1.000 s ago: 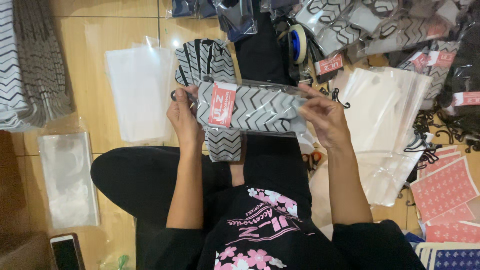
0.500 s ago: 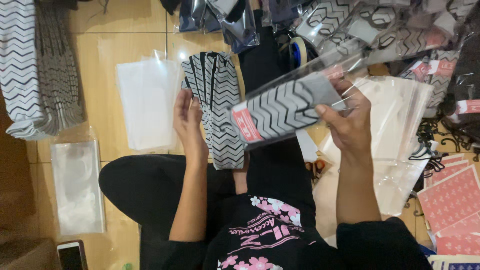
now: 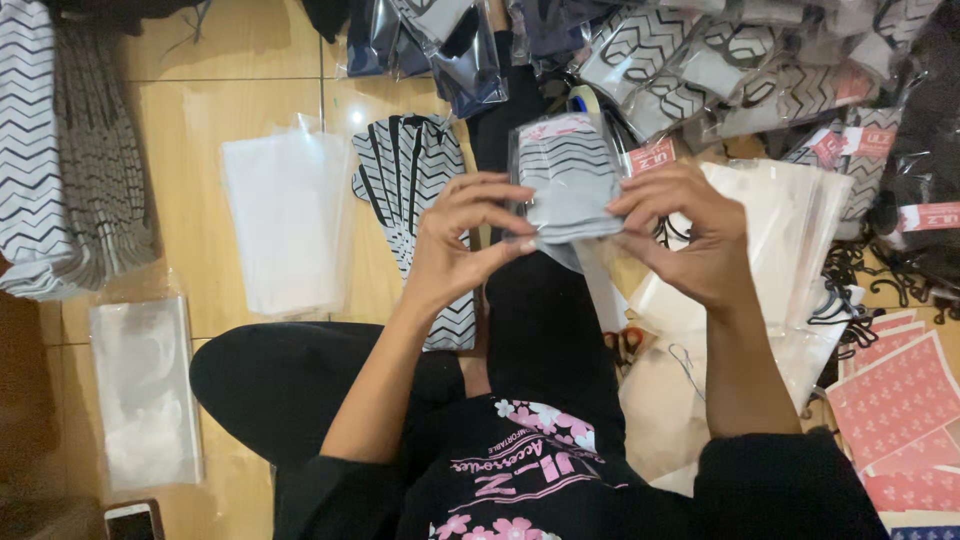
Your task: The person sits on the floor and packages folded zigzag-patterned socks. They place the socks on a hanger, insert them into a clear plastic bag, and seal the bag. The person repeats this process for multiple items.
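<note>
Left hand [image 3: 462, 238] and right hand [image 3: 690, 235] both clamped on bagged zigzag sock pair [image 3: 568, 175], held above lap; clear bags [image 3: 285, 225] on floor [image 3: 190, 120] alongside.

home packing floor, bagged socks [image 3: 700, 75]

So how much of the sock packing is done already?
Done: a heap of bagged pairs lies at the top. In hand: the left hand and right hand hold one pair in a clear bag. Left: a row of unbagged zigzag socks and empty bags on the floor.
</note>
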